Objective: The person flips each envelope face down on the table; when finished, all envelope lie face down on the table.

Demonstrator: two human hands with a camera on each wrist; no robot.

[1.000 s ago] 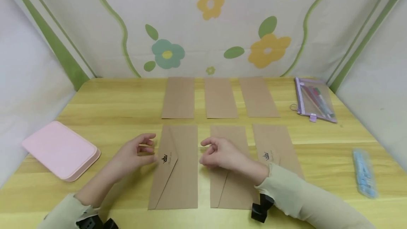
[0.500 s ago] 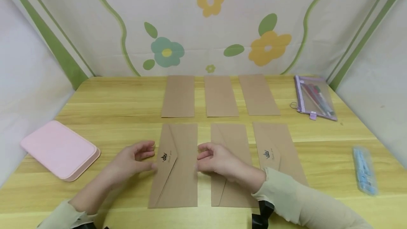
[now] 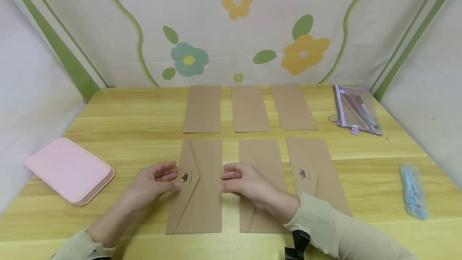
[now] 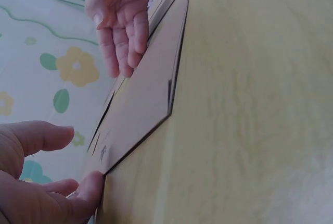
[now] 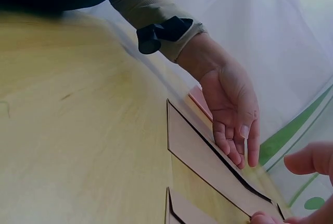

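A brown kraft envelope [image 3: 205, 196] with a pointed flap and a small black crown print lies flat on the table. At its left edge is my left hand [image 3: 153, 181], fingers loosely bent; the left wrist view has one fingertip at the envelope's edge. My right hand [image 3: 249, 181] stands at the opposite edge, its fingertips at or just beside the paper, partly covering a second envelope [image 3: 260, 151]. To the right lies a third crown-printed envelope [image 3: 306, 155], its lower part hidden under my sleeve. Neither hand has curled round an envelope.
Three plain brown paper pieces [image 3: 250, 107] lie in a row farther back. A pink case [image 3: 68, 169] is at the left. On the right are a purple-edged mesh pouch with pens [image 3: 359, 109] and a blue item in clear wrapping [image 3: 413, 191]. A flowered curtain hangs behind.
My right hand has moved slightly left and down to the first envelope's right edge. My left hand has lowered a little at the left edge. The envelope has shifted slightly left.
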